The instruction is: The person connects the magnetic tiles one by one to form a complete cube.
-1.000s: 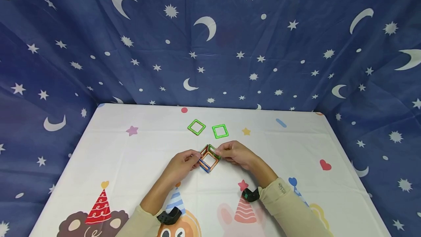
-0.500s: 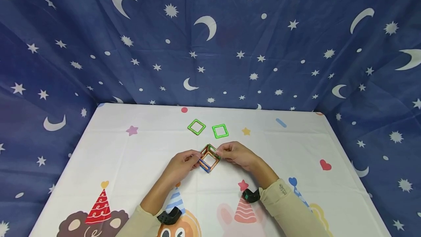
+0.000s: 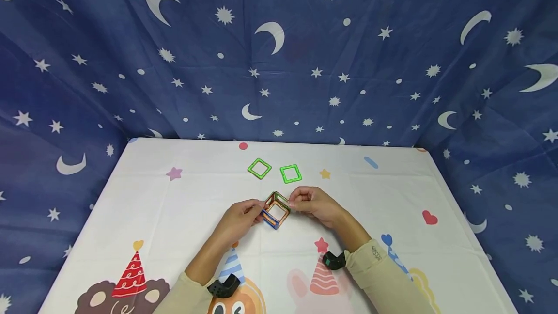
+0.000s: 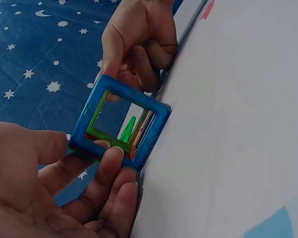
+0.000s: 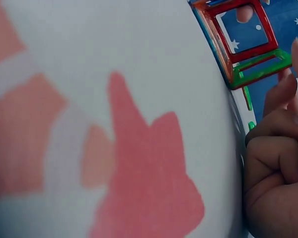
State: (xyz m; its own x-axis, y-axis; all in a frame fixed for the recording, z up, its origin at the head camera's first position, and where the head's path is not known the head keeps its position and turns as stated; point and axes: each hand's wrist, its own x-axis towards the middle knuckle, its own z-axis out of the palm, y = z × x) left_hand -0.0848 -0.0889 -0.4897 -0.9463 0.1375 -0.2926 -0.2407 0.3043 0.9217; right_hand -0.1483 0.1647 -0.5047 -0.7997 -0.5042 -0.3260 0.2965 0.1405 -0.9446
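Fingers of the left hand (image 3: 237, 219) pinch the left corner of a box (image 3: 271, 220) of blue, orange, red and green square plastic frames; those of the right hand (image 3: 316, 205) pinch its green side. Beyond the fingers, a bright-green square plastic frame (image 3: 265, 163) and its twin (image 3: 293, 180) lie flat on the white tabletop (image 3: 370, 193).

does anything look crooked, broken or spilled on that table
Nothing looks spilled or plainly broken. The only mild irregularity: the left green square frame lies turned like a diamond, askew to the right green square frame. The joined square frames between the left hand and right hand show no obvious break.
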